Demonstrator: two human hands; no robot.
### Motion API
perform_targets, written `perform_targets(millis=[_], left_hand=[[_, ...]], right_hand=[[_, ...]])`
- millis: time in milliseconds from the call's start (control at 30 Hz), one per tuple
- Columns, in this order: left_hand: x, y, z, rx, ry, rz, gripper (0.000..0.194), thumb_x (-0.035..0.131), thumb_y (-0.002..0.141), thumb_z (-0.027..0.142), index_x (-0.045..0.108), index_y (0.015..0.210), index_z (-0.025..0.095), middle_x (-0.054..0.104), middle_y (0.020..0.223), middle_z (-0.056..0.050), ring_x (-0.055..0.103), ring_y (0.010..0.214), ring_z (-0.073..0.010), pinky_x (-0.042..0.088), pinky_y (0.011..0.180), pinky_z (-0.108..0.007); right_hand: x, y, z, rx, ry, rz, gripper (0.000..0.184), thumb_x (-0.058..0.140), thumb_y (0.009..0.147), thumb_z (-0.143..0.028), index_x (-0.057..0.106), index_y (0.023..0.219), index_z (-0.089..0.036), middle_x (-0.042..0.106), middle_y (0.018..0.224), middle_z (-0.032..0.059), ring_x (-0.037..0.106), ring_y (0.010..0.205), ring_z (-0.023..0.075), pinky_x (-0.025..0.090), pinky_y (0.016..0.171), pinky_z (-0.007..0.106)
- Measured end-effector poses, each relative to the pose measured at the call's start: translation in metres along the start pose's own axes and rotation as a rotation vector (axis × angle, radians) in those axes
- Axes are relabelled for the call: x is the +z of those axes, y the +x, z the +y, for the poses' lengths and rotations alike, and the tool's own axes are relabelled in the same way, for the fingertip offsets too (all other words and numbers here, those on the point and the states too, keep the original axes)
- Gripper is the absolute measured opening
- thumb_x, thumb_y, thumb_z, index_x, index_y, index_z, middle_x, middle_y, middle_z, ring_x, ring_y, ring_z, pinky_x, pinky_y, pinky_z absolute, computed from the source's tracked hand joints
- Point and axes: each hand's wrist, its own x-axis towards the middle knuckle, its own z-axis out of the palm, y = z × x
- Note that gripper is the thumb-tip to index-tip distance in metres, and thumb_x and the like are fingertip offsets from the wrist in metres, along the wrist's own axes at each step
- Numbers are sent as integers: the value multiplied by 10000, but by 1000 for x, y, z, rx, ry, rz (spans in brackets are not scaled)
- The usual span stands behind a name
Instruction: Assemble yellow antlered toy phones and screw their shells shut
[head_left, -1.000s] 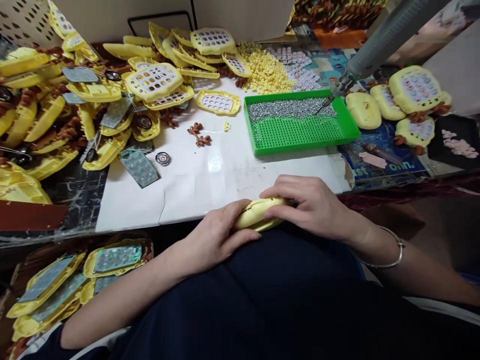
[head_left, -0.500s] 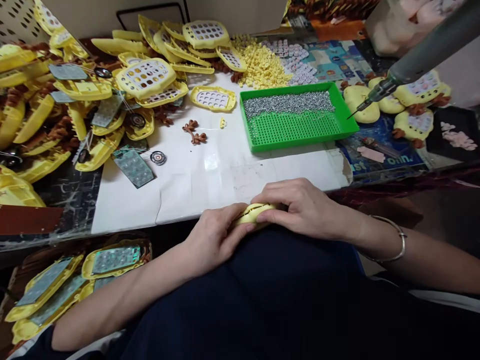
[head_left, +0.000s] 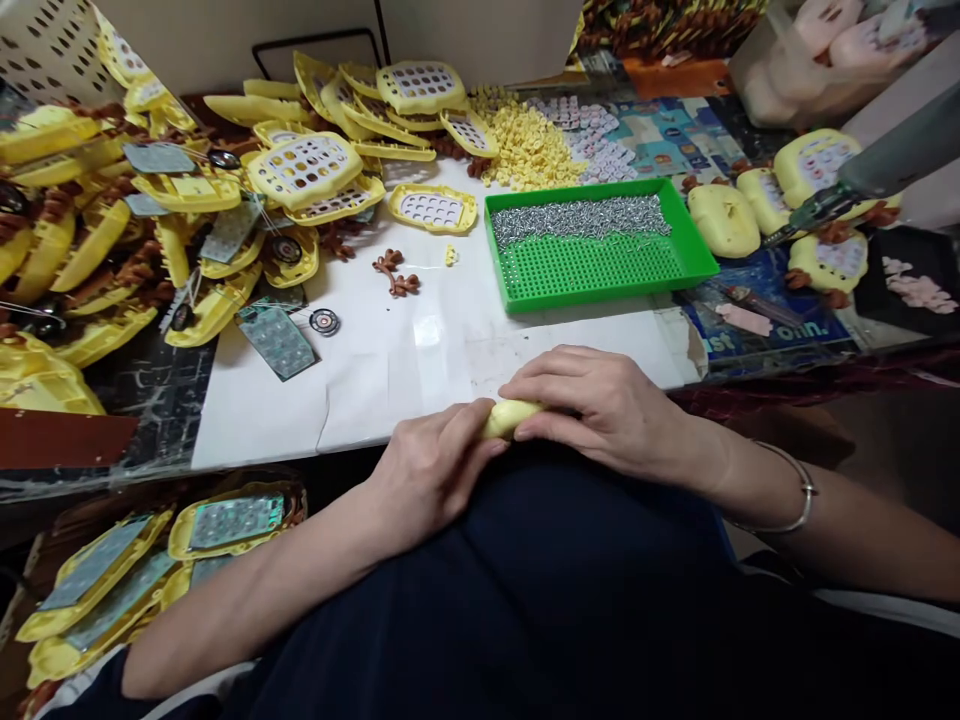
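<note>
A yellow plastic toy casing is held at the table's front edge, close against my dark shirt. My left hand grips its left end, fingers over the top and thumb below. On its right end, my right hand presses with fingers on the far side and the thumb on the near side. Only the casing's smooth middle shows; the rest is covered by my fingers. Beyond the hands lie a green circuit board wired to a small round speaker, a brown branched piece and a tiny yellow part.
A green tray of silver screws stands behind my hands. An electric screwdriver hangs at the right, near several assembled yellow toys. Yellow shells pile up at the left and back, beside small yellow pieces.
The casing has turned in my hands: its open seam faced up before, and now a smooth, closed surface shows. The screwdriver has swung to the right, away from the tray.
</note>
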Motion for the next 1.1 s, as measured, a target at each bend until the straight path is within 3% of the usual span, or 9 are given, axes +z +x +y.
perform_targets(millis=[133,233,433,667,833,967,1100], left_hand=[[4,3,-1,34,91,38,192,505,949,181,515,1104,68,716,827,-120,675,656,-161,513,576,-230],[7,4,-4,17,51,87,185,530,936,181,545,1088,77,724,814,-107,684,657,-161,526,585,-228],[-1,4,-10,-227,-217,57,261,532,957,303,583,1150,134,752,999,-86,716,816,-138,562,722,-208],[2,2,-12,-72,-34,119,213,455,977,225,543,1154,144,738,939,-80,709,774,-142,563,683,-215],[4,5,-10,-6,59,152,213,453,972,206,509,1163,129,721,900,-96,698,751,-152,559,657,-225],[6,8,-11,35,96,175,199,455,966,192,506,1143,118,720,886,-108,697,751,-158,555,628,-225],[10,9,-13,24,85,219,193,464,947,169,528,1125,130,721,866,-93,687,734,-147,560,636,-226]], right_hand=[[4,2,-4,-50,-121,62,295,501,963,-328,714,957,-124,733,846,82,662,774,189,504,728,321],[6,5,-2,-22,-87,101,299,503,960,-328,719,918,-125,726,815,81,655,752,176,507,708,303],[0,5,12,96,108,83,187,593,917,-304,719,960,-172,741,854,50,672,779,154,524,709,261],[-1,2,17,145,118,93,259,578,924,-365,720,1054,-191,747,945,60,687,856,172,541,761,282],[0,5,9,11,-249,87,364,524,937,-453,694,1142,-204,742,1083,88,664,1002,242,497,880,398],[8,9,1,-115,-294,123,323,454,984,-329,699,1050,-129,760,939,92,686,858,196,528,802,335],[8,13,2,-102,-249,149,305,458,978,-308,708,999,-134,757,886,93,692,796,181,542,742,304]])
